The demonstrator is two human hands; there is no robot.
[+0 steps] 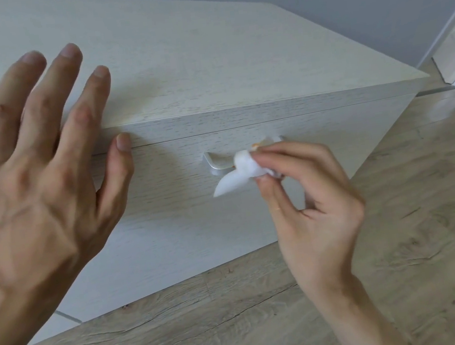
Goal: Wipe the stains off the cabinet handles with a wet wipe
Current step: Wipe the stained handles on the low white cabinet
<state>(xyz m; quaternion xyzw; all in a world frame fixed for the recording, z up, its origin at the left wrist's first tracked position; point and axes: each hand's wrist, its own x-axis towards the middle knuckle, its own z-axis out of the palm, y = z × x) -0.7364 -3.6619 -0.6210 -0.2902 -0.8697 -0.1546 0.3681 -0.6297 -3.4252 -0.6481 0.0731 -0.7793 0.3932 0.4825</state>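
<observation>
Both hands are working at the cabinet (192,62): our right hand (310,205) is pinching the white wet wipe (238,174) against the metal handle (215,164) mid drawer front (174,213); our left hand (34,173) is hovering open, fingers spread, by the top's front edge.

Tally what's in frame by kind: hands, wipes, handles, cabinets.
Hands: 2 (left hand, right hand)
Wipe: 1
Handle: 1
Cabinet: 1
Total: 5
</observation>
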